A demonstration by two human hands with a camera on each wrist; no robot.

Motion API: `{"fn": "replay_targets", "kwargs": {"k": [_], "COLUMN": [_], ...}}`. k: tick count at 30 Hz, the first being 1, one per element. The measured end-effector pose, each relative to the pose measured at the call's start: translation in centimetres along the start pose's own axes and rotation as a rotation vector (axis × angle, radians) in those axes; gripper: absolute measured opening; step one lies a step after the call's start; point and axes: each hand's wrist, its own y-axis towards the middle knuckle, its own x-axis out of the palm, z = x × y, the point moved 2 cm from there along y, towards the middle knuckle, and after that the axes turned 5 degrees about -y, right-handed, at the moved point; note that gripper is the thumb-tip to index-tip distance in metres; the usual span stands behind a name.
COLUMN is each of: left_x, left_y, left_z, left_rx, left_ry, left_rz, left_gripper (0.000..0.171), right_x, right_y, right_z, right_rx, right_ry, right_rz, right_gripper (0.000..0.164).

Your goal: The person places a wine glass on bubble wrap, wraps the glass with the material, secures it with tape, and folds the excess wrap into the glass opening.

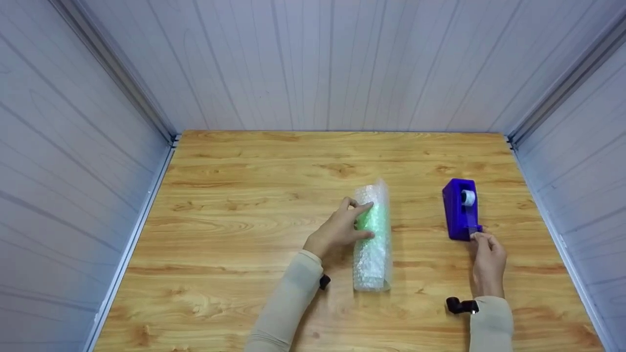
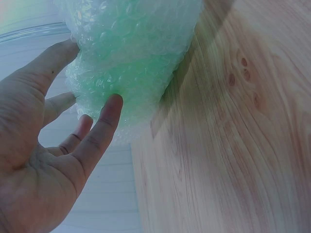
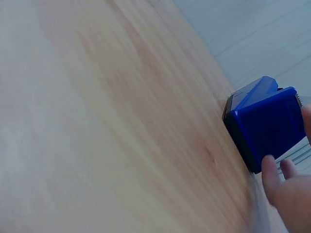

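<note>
A roll of clear bubble wrap (image 1: 372, 264) lies lengthwise on the table, with something green (image 1: 374, 218) showing through its layers. My left hand (image 1: 337, 229) rests on the roll's left side, fingers spread and fingertips touching the plastic; the left wrist view shows the bubbles (image 2: 129, 63) close up. To the right stands a blue tape dispenser (image 1: 455, 210) carrying a small roll of clear tape (image 1: 468, 197). At its near end my right hand (image 1: 489, 259) pinches the tape's free end by the cutter. In the right wrist view, only part of that hand appears beside the dispenser (image 3: 267, 124).
The wood-grain table (image 1: 244, 195) is bounded by pale panel walls at the back (image 1: 303, 63), left (image 1: 73, 171) and right (image 1: 587, 186). Metal rails run along the side edges. A small black camera mount (image 1: 461, 306) sits at the right wrist.
</note>
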Motion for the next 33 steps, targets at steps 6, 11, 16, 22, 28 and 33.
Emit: {"fn": "replay_targets", "kwargs": {"k": [6,11,16,22,28,33], "left_x": [0.1,0.2,0.3,0.5,0.5,0.4], "left_y": [0.0,0.1,0.2,0.3,0.3,0.5], "left_z": [0.1,0.3,0.2,0.1,0.0,0.2], "left_rx": [0.006,0.013,0.011,0.004,-0.014,-0.016], "left_ry": [0.012,0.025,0.012,-0.003,-0.023,-0.020], "left_rz": [0.000,-0.006,0.001,0.001,0.003,-0.001], "left_gripper": [0.080,0.080,0.079,0.080,0.081,0.080], "right_x": [-0.3,-0.2,0.2,1.4,1.6,1.3], "right_y": [0.2,0.3,0.5,0.0,-0.4,-0.8], "right_z": [0.0,-0.4,0.2,1.7,1.7,1.1], "right_rx": [0.115,0.266,0.197,-0.049,0.045,0.079], "right_ry": [0.021,0.113,-0.001,-0.574,-0.449,-0.375], "right_rz": [0.004,-0.042,0.001,0.058,-0.062,-0.179], "right_gripper": [0.022,0.021,0.019,0.022,0.022,0.030]}}
